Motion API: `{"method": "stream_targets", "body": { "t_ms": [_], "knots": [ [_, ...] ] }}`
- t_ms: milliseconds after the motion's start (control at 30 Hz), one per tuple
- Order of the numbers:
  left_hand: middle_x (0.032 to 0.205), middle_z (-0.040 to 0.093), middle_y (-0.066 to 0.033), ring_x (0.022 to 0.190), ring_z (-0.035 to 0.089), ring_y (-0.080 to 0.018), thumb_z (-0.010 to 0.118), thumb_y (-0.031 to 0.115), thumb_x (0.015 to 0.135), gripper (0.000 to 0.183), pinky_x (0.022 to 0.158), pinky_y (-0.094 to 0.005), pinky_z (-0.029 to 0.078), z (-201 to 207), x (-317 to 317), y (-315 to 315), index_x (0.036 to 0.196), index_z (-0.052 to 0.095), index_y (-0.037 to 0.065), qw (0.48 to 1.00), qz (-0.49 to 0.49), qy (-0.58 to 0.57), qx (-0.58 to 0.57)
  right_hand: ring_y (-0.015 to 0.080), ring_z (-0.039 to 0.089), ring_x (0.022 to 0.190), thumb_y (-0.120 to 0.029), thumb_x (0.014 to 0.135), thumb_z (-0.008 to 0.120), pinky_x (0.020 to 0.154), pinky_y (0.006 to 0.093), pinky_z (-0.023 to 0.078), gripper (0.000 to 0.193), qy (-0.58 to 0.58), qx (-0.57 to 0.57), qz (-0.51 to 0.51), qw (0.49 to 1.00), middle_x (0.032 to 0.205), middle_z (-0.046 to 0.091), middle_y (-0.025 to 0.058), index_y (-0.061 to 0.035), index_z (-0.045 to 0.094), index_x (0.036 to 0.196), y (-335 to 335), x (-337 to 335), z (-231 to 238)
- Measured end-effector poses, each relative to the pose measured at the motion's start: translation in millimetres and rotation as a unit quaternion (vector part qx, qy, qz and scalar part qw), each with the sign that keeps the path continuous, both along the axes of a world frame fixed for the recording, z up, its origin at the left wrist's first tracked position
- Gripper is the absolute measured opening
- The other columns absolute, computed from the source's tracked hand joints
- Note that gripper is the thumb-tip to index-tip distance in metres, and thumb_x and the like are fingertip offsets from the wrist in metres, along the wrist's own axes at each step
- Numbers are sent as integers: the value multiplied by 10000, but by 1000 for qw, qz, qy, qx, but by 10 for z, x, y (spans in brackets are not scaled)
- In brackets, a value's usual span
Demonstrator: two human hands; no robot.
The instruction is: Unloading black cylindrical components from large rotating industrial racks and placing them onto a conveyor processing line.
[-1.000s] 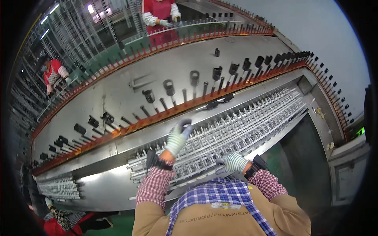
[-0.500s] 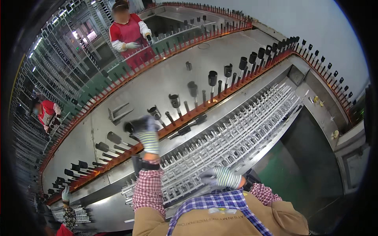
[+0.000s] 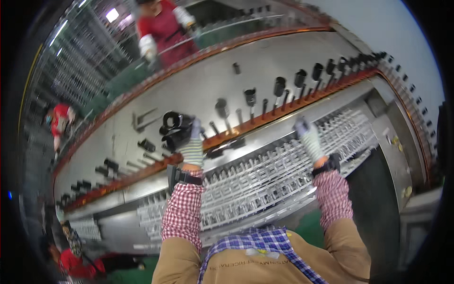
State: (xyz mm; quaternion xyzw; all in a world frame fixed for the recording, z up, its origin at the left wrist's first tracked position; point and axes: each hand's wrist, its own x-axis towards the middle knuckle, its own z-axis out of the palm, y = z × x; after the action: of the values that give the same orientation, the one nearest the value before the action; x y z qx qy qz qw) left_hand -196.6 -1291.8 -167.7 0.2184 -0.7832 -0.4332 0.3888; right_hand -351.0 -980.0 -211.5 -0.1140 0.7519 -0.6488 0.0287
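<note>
My left hand (image 3: 191, 142), in a striped glove, is closed around several black cup-shaped parts (image 3: 176, 125) with round openings. It is above the near orange rail (image 3: 220, 139), where black cup-shaped parts on stems (image 3: 279, 87) stand in a row. My right hand (image 3: 308, 132), gloved alike, reaches out over the far edge of the rack of metal bars. Its fingers are a little blurred but look apart, with nothing visible in them. Dark stemmed parts (image 3: 227, 147) lie beside the rail between my hands.
A rack of silvery bars with short pegs (image 3: 265, 175) spans the front. Beyond the rail, a metal tabletop (image 3: 198, 90) holds a bracket (image 3: 142, 120) and a small black part (image 3: 236, 68). Co-workers (image 3: 165, 35) stand across the line and at the left (image 3: 78, 260).
My right hand has swung from near my body out to the right, over the rack. My left hand has risen slightly with the black parts, which now show clearly. The whole view has shifted.
</note>
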Motion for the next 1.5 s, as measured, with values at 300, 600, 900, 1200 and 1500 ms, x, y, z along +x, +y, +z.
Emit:
{"method": "stream_targets", "body": {
  "t_ms": [300, 600, 900, 1200, 1500],
  "knots": [
    [1002, 516, -64, 916, 492, -131, 496, 218, 815, 327, 781, -240, 432, -751, 2200, 1002, 1083, 438, 39, 643, -207, 154, 721, 95, 430, 518, -240, 793, 533, 481, 237, 354, 226, -9, 86, 57, 995, 625, 511, -6, -47, 559, 908, -285, -1976, -610],
    [730, 552, -52, 648, 521, -115, 531, 330, 804, 305, 640, -275, 432, -864, 4347, 44, 879, 522, 35, 883, 432, -46, 177, 49, 430, 446, -347, 756, 598, 403, 192, 344, 269, -115, -23, 165, 979, 561, 500, -12, -89, 548, 701, -1081, 1260, 77],
    [829, 623, -84, 676, 601, -228, 495, 484, 767, 502, 584, -320, 458, -1469, 4652, -460, 1038, 520, 63, 906, 362, -219, 29, 102, 509, 434, -315, 818, 525, 386, 206, 410, 322, -323, 62, 402, 855, 625, 567, 77, -7, 531, 914, -1473, 3745, 251],
    [862, 545, -68, 628, 530, -125, 585, 240, 776, 380, 566, -242, 446, -1058, 4449, 12, 1049, 436, 21, 928, 159, 78, 326, 135, 556, 482, -347, 796, 549, 429, 226, 449, 341, -297, 32, 344, 890, 633, 577, 98, -10, 542, 844, -1725, 3825, 222],
    [733, 572, -35, 475, 530, -108, 625, 215, 748, 262, 417, -231, 439, -732, 3970, -176, 932, 580, 35, 937, 127, -127, 300, 177, 589, 538, -378, 787, 540, 416, 274, 476, 405, -276, 67, 379, 881, 695, 583, 96, -4, 490, 932, -1908, 4038, 160]
  ]
}}
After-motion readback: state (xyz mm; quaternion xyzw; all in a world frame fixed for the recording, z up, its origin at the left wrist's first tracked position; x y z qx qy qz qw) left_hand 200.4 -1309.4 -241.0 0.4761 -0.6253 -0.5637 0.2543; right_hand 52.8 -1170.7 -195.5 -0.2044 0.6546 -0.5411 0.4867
